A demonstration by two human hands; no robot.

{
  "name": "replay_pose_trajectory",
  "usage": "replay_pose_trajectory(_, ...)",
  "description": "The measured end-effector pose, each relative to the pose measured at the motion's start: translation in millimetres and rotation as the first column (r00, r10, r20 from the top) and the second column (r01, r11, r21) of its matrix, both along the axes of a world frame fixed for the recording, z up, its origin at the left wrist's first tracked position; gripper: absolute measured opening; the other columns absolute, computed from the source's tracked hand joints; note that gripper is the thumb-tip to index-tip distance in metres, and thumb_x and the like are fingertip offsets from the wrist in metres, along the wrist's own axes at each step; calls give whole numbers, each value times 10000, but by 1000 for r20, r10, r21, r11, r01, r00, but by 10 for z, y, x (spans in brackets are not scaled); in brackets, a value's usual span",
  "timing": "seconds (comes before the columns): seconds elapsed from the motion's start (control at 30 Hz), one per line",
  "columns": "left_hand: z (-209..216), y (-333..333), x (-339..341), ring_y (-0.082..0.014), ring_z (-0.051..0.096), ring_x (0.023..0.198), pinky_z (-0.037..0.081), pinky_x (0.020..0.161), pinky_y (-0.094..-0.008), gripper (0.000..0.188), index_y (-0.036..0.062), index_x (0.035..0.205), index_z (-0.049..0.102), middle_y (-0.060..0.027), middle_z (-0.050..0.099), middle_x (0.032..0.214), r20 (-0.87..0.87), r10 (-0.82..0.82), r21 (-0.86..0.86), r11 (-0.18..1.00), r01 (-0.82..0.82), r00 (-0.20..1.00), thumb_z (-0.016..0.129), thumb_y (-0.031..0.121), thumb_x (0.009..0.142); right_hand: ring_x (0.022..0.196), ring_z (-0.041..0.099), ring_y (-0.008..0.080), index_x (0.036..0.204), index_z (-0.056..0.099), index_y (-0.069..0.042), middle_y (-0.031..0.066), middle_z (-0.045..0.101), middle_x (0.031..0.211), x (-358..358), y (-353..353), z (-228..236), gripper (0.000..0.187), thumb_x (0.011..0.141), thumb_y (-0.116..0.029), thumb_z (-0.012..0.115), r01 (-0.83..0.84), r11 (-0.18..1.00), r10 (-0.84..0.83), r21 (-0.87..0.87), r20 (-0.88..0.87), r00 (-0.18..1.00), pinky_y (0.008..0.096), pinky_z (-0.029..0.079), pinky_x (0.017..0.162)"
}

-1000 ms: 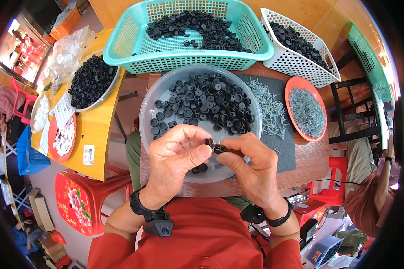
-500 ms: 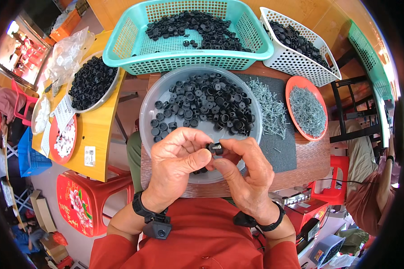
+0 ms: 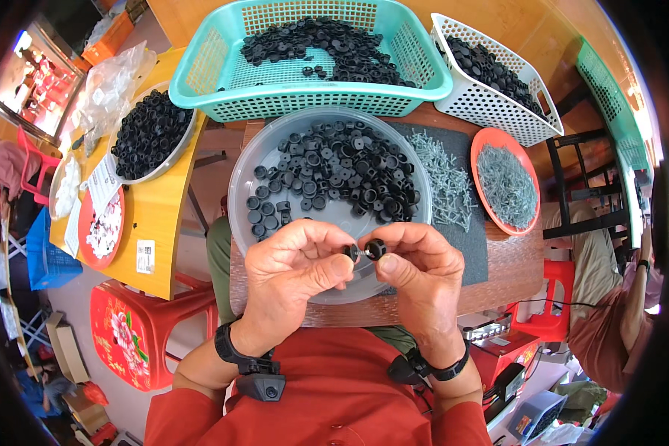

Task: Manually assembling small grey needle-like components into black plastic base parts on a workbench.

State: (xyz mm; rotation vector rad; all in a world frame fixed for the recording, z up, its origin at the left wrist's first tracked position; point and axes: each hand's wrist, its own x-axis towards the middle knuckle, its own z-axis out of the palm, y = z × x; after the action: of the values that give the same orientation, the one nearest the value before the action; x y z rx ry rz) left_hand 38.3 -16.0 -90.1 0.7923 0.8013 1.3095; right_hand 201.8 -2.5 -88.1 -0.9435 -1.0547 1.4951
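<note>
The left hand (image 3: 293, 271) and the right hand (image 3: 416, 264) meet just in front of the grey round tray (image 3: 249, 171), both closed in a fingertip pinch: the right hand holds a small black cap (image 3: 376, 248), and the left hand holds a second small black piece (image 3: 348, 252), with what appears to be a thin metal screw bridging the two, though it is too small to confirm. To do this step well, keep the two pieces on one axis, brace the heels of the hands against each other, and press or turn with the fingertips only, so the pin does not skew. Work over the near rim of the grey round tray, so that a dropped part falls among the loose black caps (image 3: 334, 167) inside it. Right of the tray, loose screws (image 3: 442, 178) lie on a dark mat, and beyond them stands an orange dish (image 3: 531, 160) of more screws; draw from the nearer pile. Behind the tray, a teal basket (image 3: 201, 82) and a white basket (image 3: 498, 111) hold further black parts. Left of the tray, a metal bowl (image 3: 182, 149) of black caps rests on a yellow table (image 3: 160, 215), with a red stool (image 3: 137, 327) below it.
</note>
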Motion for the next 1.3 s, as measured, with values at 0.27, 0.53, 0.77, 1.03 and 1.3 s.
replay_pose_trajectory(0.27, 89, -50, 25, -139, 621, 843, 507, 776, -258, 191, -50, 994, 572, -95, 638, 926, -72, 7, 46, 999, -4, 997, 619, -74, 810, 779, 591, 106, 1011, 603, 29, 122, 659, 932, 23, 45, -67, 235, 782, 16, 655, -119, 982, 66, -146, -320, 945, 207, 466, 657)
replay_pose_trajectory(0.53, 131, -43, 62, -97, 595, 775, 496, 699, -230, 201, -45, 942, 594, -72, 634, 871, -125, 94, 57, 995, -87, 988, 678, -66, 761, 796, 604, 125, 1013, 601, 31, 144, 659, 937, 6, 53, -58, 241, 779, 12, 659, -114, 983, 66, -144, -301, 951, 208, 467, 657)
replay_pose_trajectory(0.77, 113, -40, 59, -108, 606, 797, 497, 721, -232, 187, -51, 941, 591, -76, 631, 887, -212, 89, 108, 992, -67, 973, 671, -61, 772, 807, 605, 129, 1018, 603, 32, 132, 660, 937, 2, 44, -81, 247, 776, 34, 652, -108, 985, 67, -131, -281, 957, 215, 465, 669)
replay_pose_trajectory(1.03, 73, -45, 59, -102, 612, 768, 493, 679, -221, 159, -43, 913, 608, -67, 618, 866, -331, 141, 152, 984, -95, 933, 678, -33, 771, 807, 597, 123, 1019, 605, 32, 120, 656, 942, -20, 35, -76, 251, 772, 48, 649, -93, 989, 60, -117, -263, 963, 217, 463, 685)
replay_pose_trajectory(1.3, 92, -41, 44, -102, 599, 778, 483, 691, -216, 184, -58, 922, 604, -70, 604, 880, -344, 130, 139, 987, -87, 930, 681, -65, 755, 823, 584, 117, 1026, 603, 38, 119, 644, 965, -32, 34, -83, 260, 771, 56, 648, -95, 990, 64, -108, -258, 964, 219, 476, 707)
